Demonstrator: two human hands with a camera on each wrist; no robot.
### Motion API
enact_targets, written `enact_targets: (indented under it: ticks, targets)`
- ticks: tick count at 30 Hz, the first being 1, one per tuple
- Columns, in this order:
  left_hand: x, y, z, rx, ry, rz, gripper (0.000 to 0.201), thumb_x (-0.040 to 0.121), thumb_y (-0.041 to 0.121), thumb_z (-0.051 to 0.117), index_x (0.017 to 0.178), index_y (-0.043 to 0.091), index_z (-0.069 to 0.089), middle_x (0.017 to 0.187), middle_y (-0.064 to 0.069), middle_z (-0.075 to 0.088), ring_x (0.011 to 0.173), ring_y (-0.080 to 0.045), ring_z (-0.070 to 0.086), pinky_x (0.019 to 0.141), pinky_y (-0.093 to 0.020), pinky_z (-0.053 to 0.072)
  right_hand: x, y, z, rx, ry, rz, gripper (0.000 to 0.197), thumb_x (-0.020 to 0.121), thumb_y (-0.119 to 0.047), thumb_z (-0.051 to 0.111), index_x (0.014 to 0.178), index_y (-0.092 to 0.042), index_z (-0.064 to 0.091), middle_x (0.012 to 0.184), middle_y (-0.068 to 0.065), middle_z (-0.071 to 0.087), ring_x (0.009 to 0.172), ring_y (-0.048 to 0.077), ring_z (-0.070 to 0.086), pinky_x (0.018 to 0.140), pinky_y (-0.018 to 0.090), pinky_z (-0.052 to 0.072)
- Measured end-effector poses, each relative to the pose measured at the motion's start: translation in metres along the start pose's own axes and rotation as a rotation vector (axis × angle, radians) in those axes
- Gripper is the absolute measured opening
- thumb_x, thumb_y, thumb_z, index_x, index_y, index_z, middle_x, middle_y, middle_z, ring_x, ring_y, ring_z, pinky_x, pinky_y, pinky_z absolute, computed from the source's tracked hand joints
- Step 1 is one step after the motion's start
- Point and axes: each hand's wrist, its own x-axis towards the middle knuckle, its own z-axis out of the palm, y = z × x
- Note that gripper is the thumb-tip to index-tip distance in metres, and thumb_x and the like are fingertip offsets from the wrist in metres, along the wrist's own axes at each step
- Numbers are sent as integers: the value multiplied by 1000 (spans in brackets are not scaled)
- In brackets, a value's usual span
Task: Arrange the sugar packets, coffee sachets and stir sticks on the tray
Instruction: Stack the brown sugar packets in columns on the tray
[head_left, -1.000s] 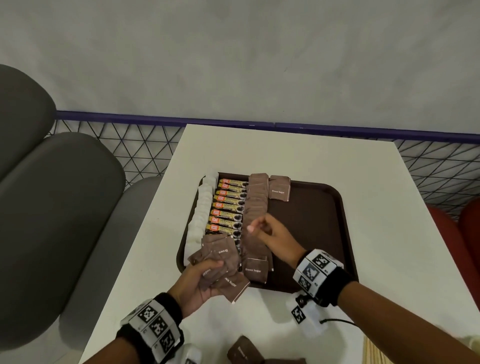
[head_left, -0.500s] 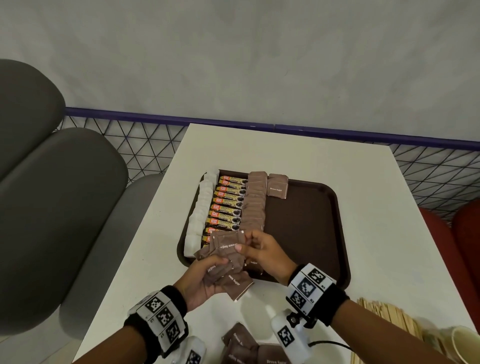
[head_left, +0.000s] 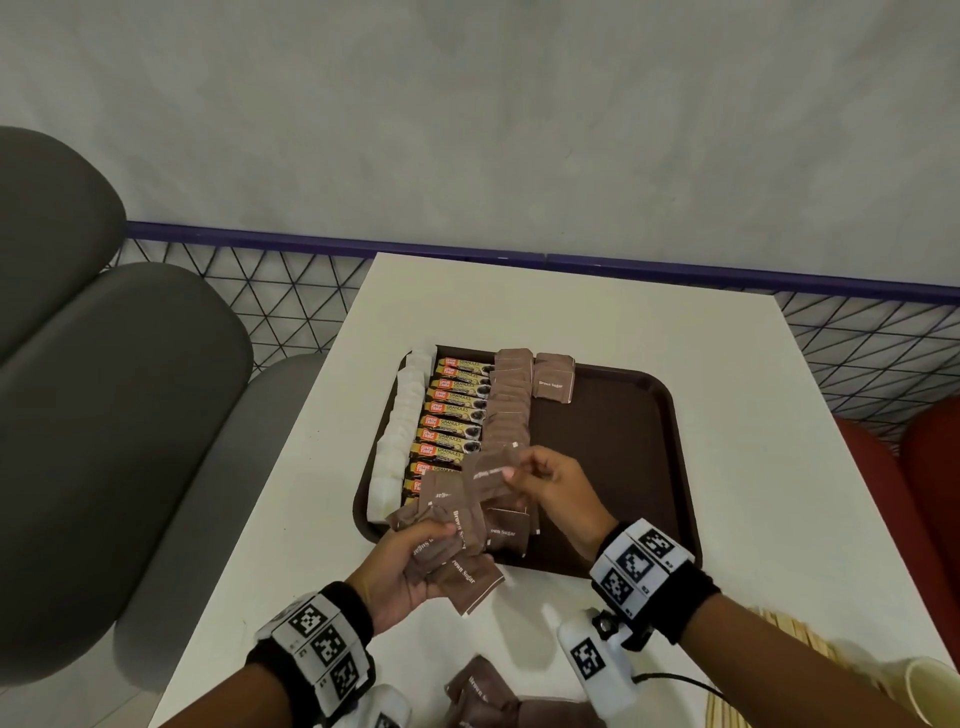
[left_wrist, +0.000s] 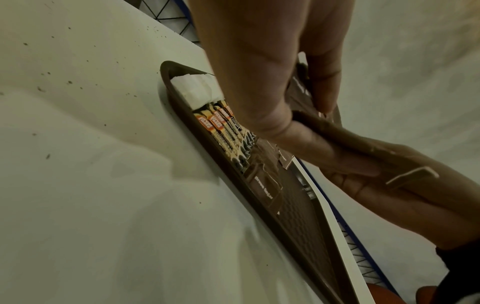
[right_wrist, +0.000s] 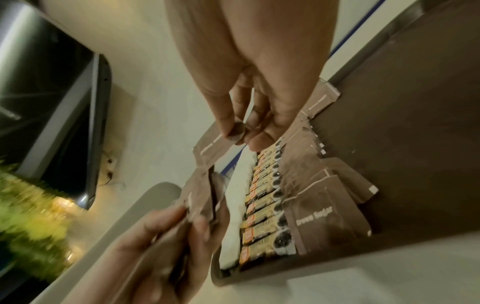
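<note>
Now right hand (head_left: 553, 486) higher than before, brown sugar packet (head_left: 491, 475) pinched.

Grey chairs (head_left: 104, 415) flank the white table (head_left: 727, 415); mesh fence (head_left: 291, 301) behind.

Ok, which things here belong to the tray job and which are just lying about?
Job:
tray
white sachets
coffee sachets
brown sugar packets
left hand's bundle
right hand's packet
loose packets
stir sticks

Lying about:
paper cup
grey seat
</note>
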Motion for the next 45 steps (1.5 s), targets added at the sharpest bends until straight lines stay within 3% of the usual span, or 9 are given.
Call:
enact_targets:
  ticks: [6, 10, 13, 17, 21, 23, 27, 36, 45]
  targets:
    - [5, 9, -12, -2, 72, 44, 22, 82, 2, 56, 101, 6, 67, 97, -21, 71, 79, -31, 72, 60, -40, 58, 42, -6, -38, 227, 335, 73, 14, 90, 2, 50, 84, -11, 50, 89, 10, 63, 70, 19, 63, 59, 26, 52]
    - [5, 16, -18, 8, 79, 59, 22, 84, 3, 54, 103, 7, 66, 98, -22, 70, 80, -32, 71, 62, -41, 58, 66, -16, -61, 150, 424, 51, 18, 86, 3, 54, 79, -12, 48, 77, 10, 62, 58, 15, 62, 52, 23, 52]
    - [5, 19, -20, 6, 97, 53, 29, 77, 6, 59, 105, 8, 65, 104, -23, 69, 82, -33, 71, 63, -42, 58, 85, -16, -75, 67, 464, 96, 18, 84, 1, 55, 76, -16, 56, 81, 9, 62, 64, 14, 58, 62, 28, 51]
    - [8, 21, -23, 3, 103, 52, 26, 81, 4, 56, 106, 7, 64, 106, -24, 68, 82, -34, 70, 62, -42, 58, 101, -18, -86, 89, 436, 183, 17, 90, -3, 49, 82, -17, 56, 79, 3, 59, 71, 16, 59, 69, 34, 51]
    - [10, 24, -25, 14, 119, 41, 21, 85, 3, 53, 102, 7, 65, 100, -23, 69, 79, -34, 71, 61, -41, 58, 112, -13, -90, -74, 398, 213, 20, 89, 4, 49, 86, -16, 53, 91, 11, 59, 73, 25, 61, 64, 37, 54]
    - [10, 25, -26, 9, 120, 38, 22, 85, 3, 53, 103, 7, 64, 100, -23, 69, 79, -34, 71, 60, -41, 58, 115, -10, -92, -261, 411, 186, 28, 83, 10, 51, 94, -16, 50, 96, 14, 58, 76, 28, 61, 59, 32, 54]
    - [10, 27, -28, 18, 118, 41, 23, 86, 2, 52, 105, 9, 63, 98, -21, 71, 78, -33, 71, 60, -41, 58, 119, -7, -94, -476, 425, 135, 31, 79, 7, 57, 99, -13, 43, 80, 5, 52, 68, 17, 51, 56, 22, 42]
    - [11, 31, -32, 18, 125, 47, 26, 86, 3, 53, 109, 7, 62, 96, -21, 71, 79, -34, 71, 60, -42, 57, 143, -9, -83, -854, 351, 89, 31, 82, 4, 59, 113, 2, 58, 116, 21, 58, 109, 33, 55, 89, 29, 41]
    - [11, 34, -35, 21, 114, 58, 26, 85, 5, 53, 108, 10, 62, 97, -20, 71, 81, -34, 71, 65, -44, 57, 154, 3, -77, -974, 372, 86, 37, 84, 6, 53, 121, 3, 48, 123, 21, 43, 108, 38, 52, 93, 39, 41]
